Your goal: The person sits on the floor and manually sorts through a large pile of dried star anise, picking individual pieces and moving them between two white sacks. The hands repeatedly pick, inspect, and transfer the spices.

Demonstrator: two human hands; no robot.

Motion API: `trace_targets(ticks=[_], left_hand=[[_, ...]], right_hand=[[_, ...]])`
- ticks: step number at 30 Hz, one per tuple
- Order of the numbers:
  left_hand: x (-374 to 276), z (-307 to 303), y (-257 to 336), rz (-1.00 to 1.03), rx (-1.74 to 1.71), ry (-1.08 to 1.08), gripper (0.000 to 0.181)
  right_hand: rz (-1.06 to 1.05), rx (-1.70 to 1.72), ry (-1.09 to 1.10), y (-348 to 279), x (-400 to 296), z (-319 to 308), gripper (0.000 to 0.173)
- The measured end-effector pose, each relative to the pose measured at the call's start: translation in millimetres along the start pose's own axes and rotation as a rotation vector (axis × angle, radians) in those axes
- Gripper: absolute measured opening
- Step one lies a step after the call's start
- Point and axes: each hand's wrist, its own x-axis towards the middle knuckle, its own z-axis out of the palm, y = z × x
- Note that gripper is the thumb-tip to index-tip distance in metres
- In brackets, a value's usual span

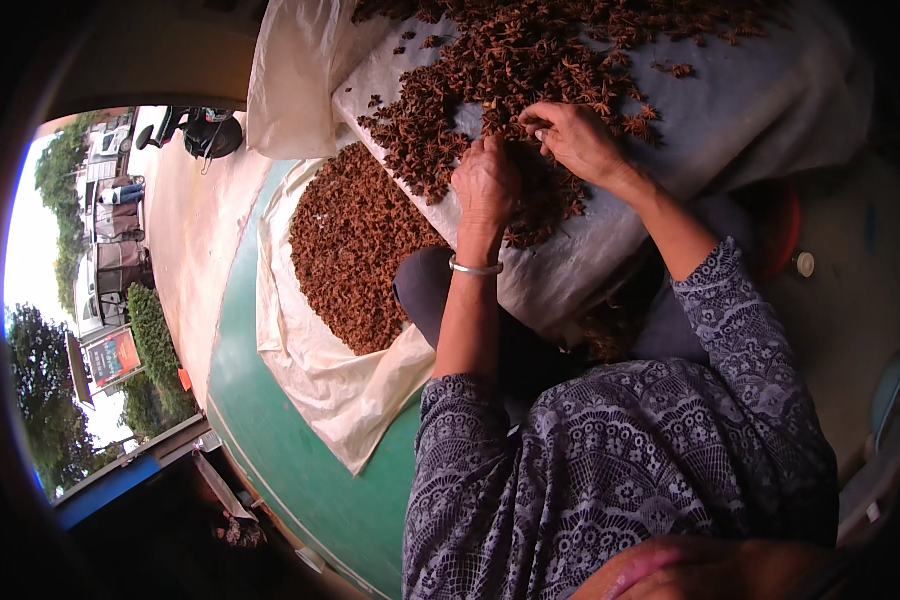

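Note:
Dried star anise (525, 60) is heaped on a pale plastic sheet (727, 97) in front of me. My left hand (486, 180), with a silver bangle (477, 267) at the wrist, rests on the near part of the heap. Its fingers are curled down among the pods, and its fingertips are hidden. To its right my right hand (579, 144) hovers at the heap with bent fingers, the thumb close to them. Whether either hand grips a pod cannot be made out. Loose pods (641, 124) lie just beyond the right hand.
A large open cloth sack (292, 375) of small brown pieces (356, 247) stands left of my knee on green flooring (262, 420). White sheeting (292, 82) hangs at upper left. Outside are a parked motorcycle (210, 135), a hedge (154, 337) and a distant person (124, 193).

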Motion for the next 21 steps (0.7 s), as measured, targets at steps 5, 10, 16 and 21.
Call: trace_targets(ticks=[5, 10, 16, 21], left_hand=[[5, -19, -8, -0.386, -0.788, -0.25, 0.021], [2, -45, 3, -0.532, -1.236, -0.36, 0.023], [-2, -49, 6, -0.581, -1.286, -0.237, 0.015], [0, -57, 21, 0.062, -0.433, 0.056, 0.019]], right_hand=[[-0.168, -0.162, -0.205, 4, -5, 2, 0.026], [-0.346, -0.116, -0.026, -13, -6, 6, 0.011], [-0.403, -0.327, 0.014, -16, -13, 13, 0.015], [0.132, 0.183, -0.304, -24, -9, 4, 0.018]])
